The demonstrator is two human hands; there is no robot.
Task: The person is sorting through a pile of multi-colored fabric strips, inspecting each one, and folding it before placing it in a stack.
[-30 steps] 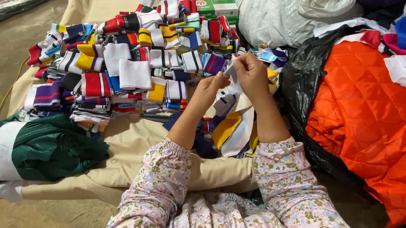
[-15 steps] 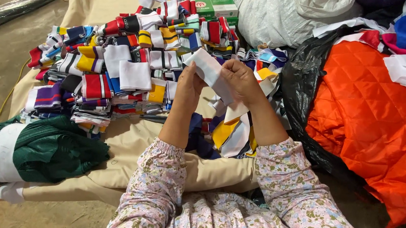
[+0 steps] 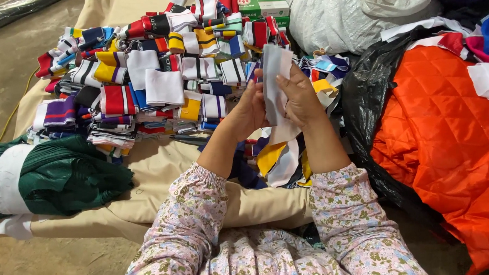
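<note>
Grey fabric strip held upright between both hands, above the piled striped cuffs. Left hand grips its left edge, right hand pinches the right edge. Orange quilted cloth lies well apart.

Pretty even, soft light is falling on everything here, no harsh glare. My hands are casting only faint shadows onto the beige cloth below them. It's getting dimmer toward the floor left of that cloth. Focus is holding sharp; corners are stretching a bit from the wide lens.
</note>
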